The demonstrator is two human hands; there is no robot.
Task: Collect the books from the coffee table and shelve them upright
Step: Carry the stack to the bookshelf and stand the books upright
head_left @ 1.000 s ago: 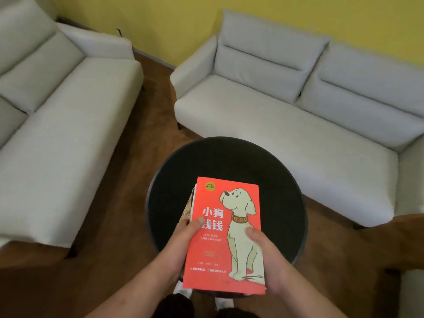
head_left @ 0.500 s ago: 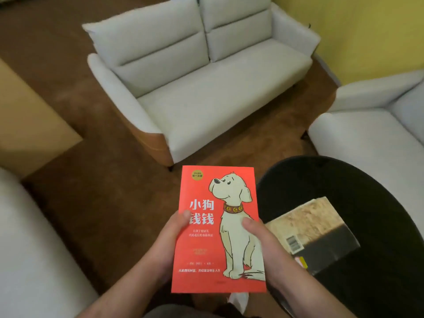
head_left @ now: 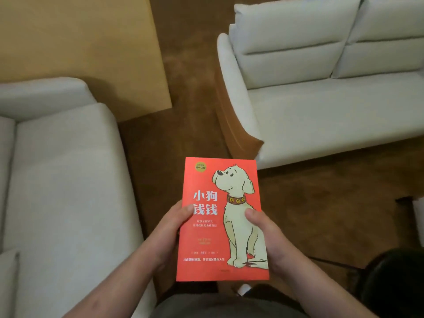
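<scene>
Lengthwise, red book [head_left: 221, 220] points away (cover up).

The book [head_left: 221, 219] is a thin red paperback. Its front cover faces up and shows a cream cartoon dog with a brown collar sitting on the right, white Chinese title characters on the left and a small gold badge in the top left corner. It is closed and held nearly flat in the air, top edge away from the person, with the left hand [head_left: 171, 228] gripping its left edge, the right hand [head_left: 263, 235] its right edge, and each thumb on the cover. Only a dark, curved part of the table [head_left: 401, 283] shows at lower right, apart from the book.
</scene>
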